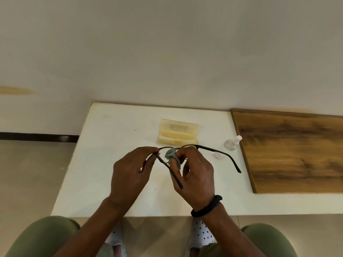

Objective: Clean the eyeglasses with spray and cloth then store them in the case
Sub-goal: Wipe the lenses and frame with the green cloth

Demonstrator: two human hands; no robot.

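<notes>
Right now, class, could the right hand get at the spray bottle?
Probably, but not at once: the right hand pinches the cloth on the glasses. The bottle stands upright on the table to its right, nothing covering it.

eyeglasses [213,150] — dark, temples unfolded | cloth [171,154] — grey, bunched on lens | case [178,134] yellow | spray bottle [230,145] clear

The white desk [104,164] stands against a pale wall [167,43]. A brown wood-grain board [297,154] lies on its right side. A dark baseboard [37,136] runs along the wall at left.
</notes>
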